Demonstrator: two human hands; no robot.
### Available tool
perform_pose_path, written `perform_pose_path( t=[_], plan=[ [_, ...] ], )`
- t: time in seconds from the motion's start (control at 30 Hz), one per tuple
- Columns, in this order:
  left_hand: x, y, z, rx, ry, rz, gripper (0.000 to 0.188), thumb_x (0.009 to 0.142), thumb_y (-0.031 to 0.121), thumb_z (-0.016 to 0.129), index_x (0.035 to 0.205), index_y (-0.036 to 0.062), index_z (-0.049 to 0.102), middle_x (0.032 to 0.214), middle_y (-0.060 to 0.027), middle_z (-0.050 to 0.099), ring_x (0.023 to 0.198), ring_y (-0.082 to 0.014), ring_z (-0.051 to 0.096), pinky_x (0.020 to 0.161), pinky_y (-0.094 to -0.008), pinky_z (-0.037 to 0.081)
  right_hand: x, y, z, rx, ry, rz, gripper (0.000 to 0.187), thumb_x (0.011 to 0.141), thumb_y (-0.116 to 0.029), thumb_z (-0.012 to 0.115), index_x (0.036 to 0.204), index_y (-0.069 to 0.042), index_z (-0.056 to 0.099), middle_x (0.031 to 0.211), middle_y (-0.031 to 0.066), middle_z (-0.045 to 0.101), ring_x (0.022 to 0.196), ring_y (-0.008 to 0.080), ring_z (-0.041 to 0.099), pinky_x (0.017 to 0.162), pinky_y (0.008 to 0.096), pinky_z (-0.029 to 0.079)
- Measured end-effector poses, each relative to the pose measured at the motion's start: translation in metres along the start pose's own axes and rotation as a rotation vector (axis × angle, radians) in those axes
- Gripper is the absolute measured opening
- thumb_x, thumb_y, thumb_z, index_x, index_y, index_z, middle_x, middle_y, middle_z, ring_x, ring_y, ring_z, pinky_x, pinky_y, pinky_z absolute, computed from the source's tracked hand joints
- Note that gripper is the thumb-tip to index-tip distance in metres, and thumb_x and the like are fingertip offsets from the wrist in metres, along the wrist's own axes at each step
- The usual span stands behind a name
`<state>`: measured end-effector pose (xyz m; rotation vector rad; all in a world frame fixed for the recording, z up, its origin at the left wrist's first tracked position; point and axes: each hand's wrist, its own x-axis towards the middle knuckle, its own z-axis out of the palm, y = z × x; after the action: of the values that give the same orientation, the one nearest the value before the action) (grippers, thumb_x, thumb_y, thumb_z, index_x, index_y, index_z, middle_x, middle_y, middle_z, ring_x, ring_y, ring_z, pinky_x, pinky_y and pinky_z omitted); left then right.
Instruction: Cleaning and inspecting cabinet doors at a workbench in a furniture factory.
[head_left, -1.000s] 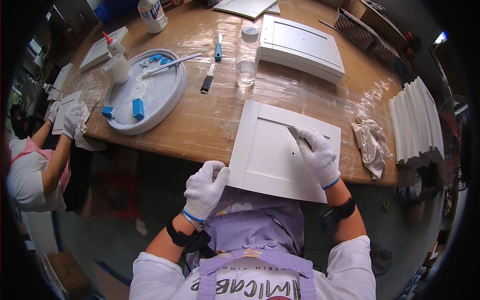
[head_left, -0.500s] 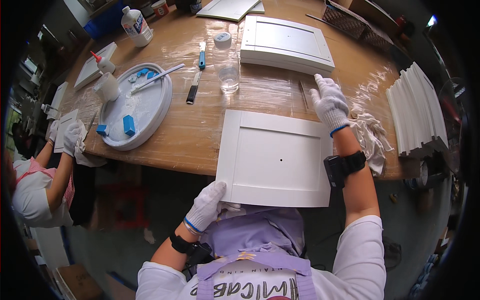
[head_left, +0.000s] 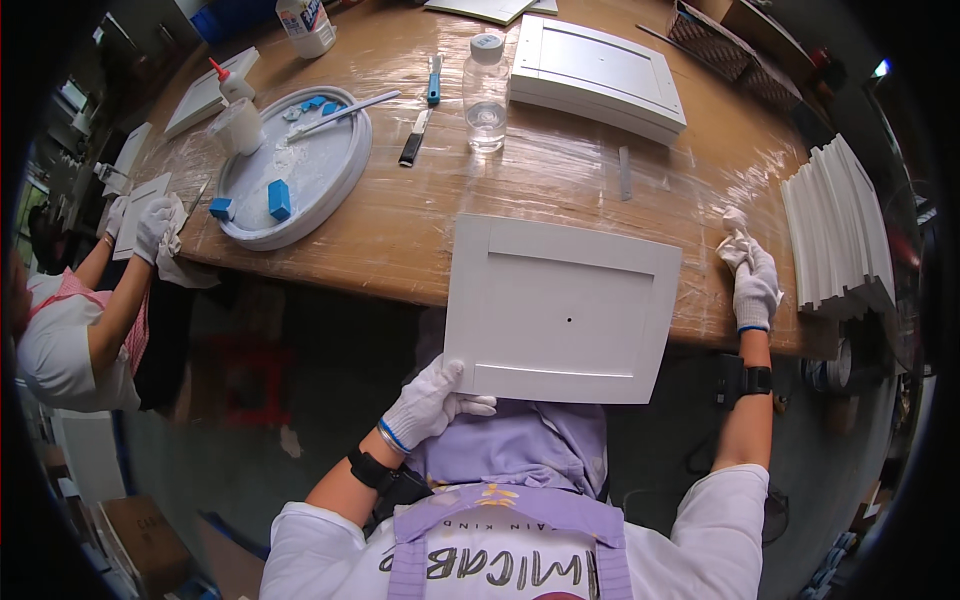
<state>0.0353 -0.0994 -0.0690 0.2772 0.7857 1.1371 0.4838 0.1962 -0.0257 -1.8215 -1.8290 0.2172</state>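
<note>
Panel [head_left: 565,315] sits between left thumb [head_left: 454,371] and fingers [head_left: 478,405] at lower-left corner.

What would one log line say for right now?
left hand: gripping white panel near lower-left corner | right hand: clutching pale cloth | thin grey strip: lying on table
</note>
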Motion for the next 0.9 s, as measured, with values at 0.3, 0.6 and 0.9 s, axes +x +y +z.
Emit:
perform_pose_path(
  t=[0.3, 0.6, 0.9],
  plan=[
    [0.003, -0.001, -0.014, -0.062, -0.094, -0.016, 0.058, 0.097, 0.039, 0.054, 0.139, 0.004, 0.034, 0.118, -0.0226, 0.057, 0.099, -0.0333, 0.065, 0.085, -0.0494, 0.057, -0.073, -0.189, -0.08, 1.031, -0.774, 0.095, 0.045, 0.083, -0.018, 0.067, 0.12, 0.007, 0.06, 0.111, 0.0105, 0.065, 0.1, 0.0151, 0.062, 0.088, 0.0272, 0.049],
    [0.005, -0.005, -0.009, -0.07, -0.117, 0.018, 0.054, 0.099, 0.038, 0.05, 0.14, 0.0055, 0.034, 0.126, -0.018, 0.054, 0.107, -0.0318, 0.062, 0.088, -0.0507, 0.054, -0.21, -0.273, 0.09, -0.072, -0.08, -0.968, 0.047, 0.078, -0.014, 0.059, 0.123, -0.003, 0.056, 0.122, 0.0222, 0.053, 0.114, 0.0374, 0.051, 0.096, 0.0475, 0.044],
    [0.003, -0.01, -0.018, -0.077, -0.148, 0.075, 0.055, 0.098, 0.04, 0.052, 0.136, 0.0036, 0.036, 0.119, -0.0217, 0.057, 0.098, -0.0325, 0.066, 0.083, -0.0467, 0.058, -0.164, -0.247, -0.033, 0.191, -1.287, -0.219, 0.033, 0.081, -0.023, 0.065, 0.109, -0.006, 0.067, 0.097, 0.0155, 0.068, 0.092, 0.0317, 0.066, 0.083, 0.037, 0.052]
  ],
)
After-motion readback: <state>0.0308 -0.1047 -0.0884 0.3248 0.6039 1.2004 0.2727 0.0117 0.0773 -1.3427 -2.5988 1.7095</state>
